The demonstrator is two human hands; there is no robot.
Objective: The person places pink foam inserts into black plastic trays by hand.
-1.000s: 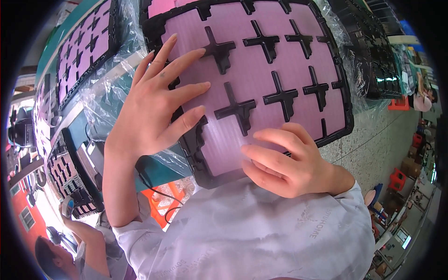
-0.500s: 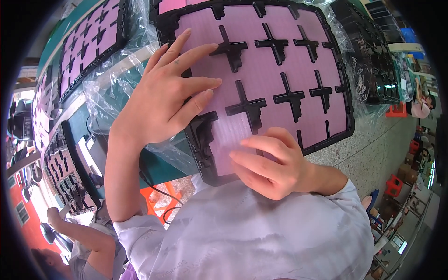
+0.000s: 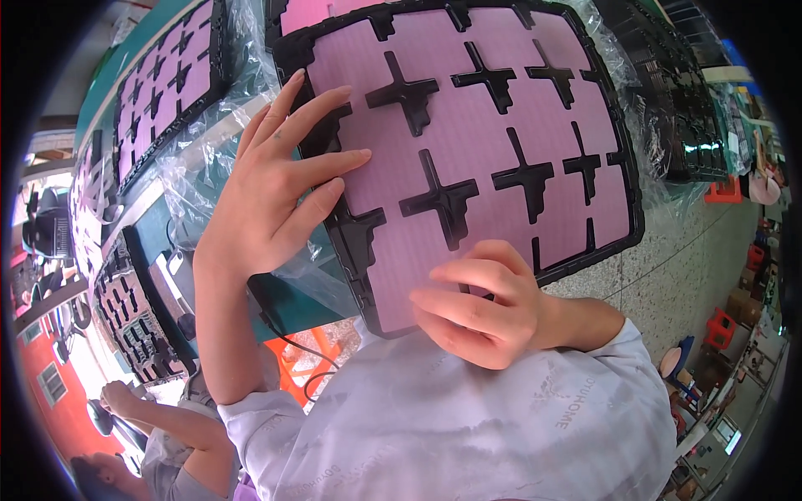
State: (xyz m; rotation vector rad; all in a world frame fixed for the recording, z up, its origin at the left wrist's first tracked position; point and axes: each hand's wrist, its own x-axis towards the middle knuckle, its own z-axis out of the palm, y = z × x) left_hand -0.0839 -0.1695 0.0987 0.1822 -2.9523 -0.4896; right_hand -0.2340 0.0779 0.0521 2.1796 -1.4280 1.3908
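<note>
Left hand: fingers spread at glossy black tray | Right hand: fingers curled, cannot tell if gripping | Stepped crosses, faintly striped pink surface

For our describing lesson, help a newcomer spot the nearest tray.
Find the white shirt at the bottom. Just above it is a large black-and-pink tray. Unlike the similar tray at upper left, it has the left hand and right hand over it.

From the wearer's head, my wide fisheye camera looks down, close above the pink-and-black tray.
</note>
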